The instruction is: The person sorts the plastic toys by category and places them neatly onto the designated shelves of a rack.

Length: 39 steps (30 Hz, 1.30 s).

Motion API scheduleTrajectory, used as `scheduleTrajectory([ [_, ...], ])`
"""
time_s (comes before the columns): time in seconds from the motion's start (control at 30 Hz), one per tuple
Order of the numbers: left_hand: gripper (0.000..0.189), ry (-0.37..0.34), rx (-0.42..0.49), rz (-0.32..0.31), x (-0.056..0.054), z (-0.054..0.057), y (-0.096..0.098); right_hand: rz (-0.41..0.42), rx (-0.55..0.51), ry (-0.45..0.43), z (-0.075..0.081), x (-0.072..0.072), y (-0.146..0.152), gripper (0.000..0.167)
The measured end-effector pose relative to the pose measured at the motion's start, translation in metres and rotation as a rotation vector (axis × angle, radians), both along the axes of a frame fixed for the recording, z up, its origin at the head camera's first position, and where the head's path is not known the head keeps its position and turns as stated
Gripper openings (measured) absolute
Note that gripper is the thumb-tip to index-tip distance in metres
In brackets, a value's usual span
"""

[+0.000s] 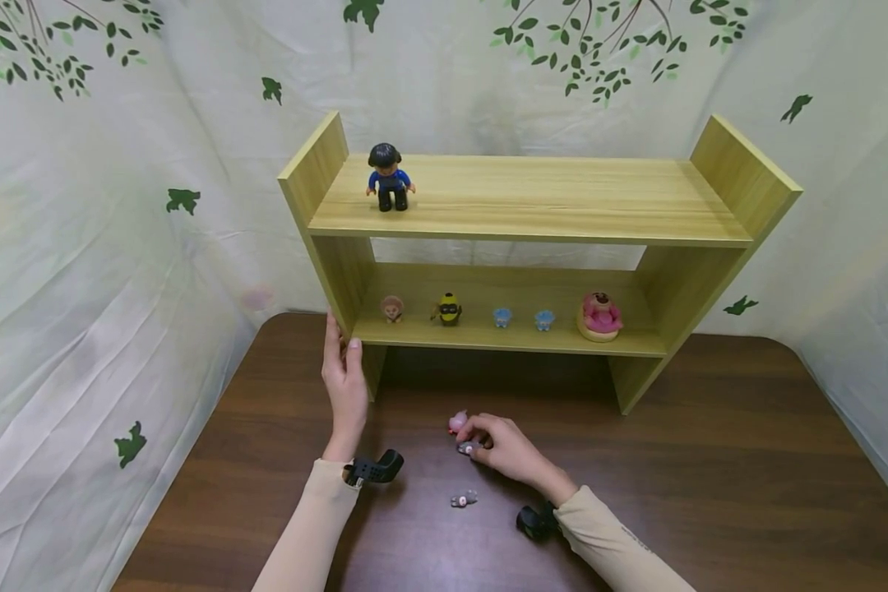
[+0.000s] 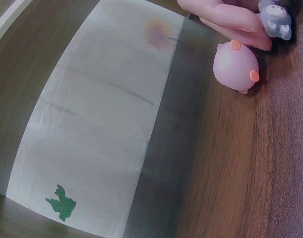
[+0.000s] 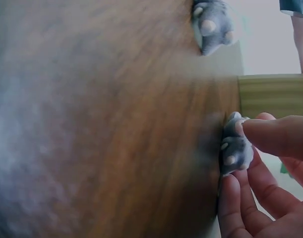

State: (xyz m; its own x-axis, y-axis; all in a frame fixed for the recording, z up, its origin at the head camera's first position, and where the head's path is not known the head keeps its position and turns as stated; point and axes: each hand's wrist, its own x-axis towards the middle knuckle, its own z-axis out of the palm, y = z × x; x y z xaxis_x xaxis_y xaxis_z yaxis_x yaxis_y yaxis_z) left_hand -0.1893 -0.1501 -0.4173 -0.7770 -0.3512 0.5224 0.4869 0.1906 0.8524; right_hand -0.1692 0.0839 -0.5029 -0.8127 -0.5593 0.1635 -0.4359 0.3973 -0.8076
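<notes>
A small grey animal figurine (image 3: 235,151) lies on the table, pinched between the thumb and fingers of my right hand (image 1: 514,450). Right beside those fingers is a round pink toy (image 2: 236,67) with orange-red feet. A second grey animal figurine (image 1: 464,499) lies nearer the front, in the right wrist view at the top. My left hand (image 1: 346,386) touches the left side panel of the wooden shelf (image 1: 525,339), fingers stretched up along its outer face and thumb at the front edge.
On the top board stands a dark-haired toy figure (image 1: 390,179). The middle board carries a brown-maned figurine (image 1: 392,308), a yellow and black figurine (image 1: 448,310), two small blue figurines (image 1: 501,317) and a pink bear (image 1: 600,316). A leaf-printed curtain (image 1: 444,74) hangs behind.
</notes>
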Motion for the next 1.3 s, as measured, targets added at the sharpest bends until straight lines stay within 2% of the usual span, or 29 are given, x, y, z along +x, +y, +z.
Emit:
scheduleTrajectory([
  [0.2, 0.052, 0.002, 0.000, 0.002, 0.000, 0.000, 0.000, 0.007, 0.026, 0.032, -0.002, 0.001, -0.001, 0.018],
  [0.5, 0.052, 0.018, 0.002, -0.001, -0.001, -0.001, 0.000, 0.015, -0.019, 0.046, 0.000, 0.002, 0.001, 0.018],
  [0.73, 0.052, 0.012, 0.004, 0.000, -0.001, -0.002, 0.000, 0.002, -0.062, -0.001, 0.012, 0.005, 0.004, 0.021],
  [0.9, 0.053, 0.013, 0.005, 0.001, -0.001, -0.002, 0.000, 0.028, -0.118, -0.016, 0.023, 0.006, 0.006, 0.021],
  [1.1, 0.053, 0.017, 0.006, -0.001, -0.001, -0.002, 0.000, 0.045, -0.169, 0.014, 0.042, 0.009, 0.006, 0.020],
  [1.3, 0.053, 0.015, 0.015, -0.010, -0.002, -0.003, 0.000, 0.021, -0.182, 0.027, 0.092, 0.023, 0.007, 0.016],
])
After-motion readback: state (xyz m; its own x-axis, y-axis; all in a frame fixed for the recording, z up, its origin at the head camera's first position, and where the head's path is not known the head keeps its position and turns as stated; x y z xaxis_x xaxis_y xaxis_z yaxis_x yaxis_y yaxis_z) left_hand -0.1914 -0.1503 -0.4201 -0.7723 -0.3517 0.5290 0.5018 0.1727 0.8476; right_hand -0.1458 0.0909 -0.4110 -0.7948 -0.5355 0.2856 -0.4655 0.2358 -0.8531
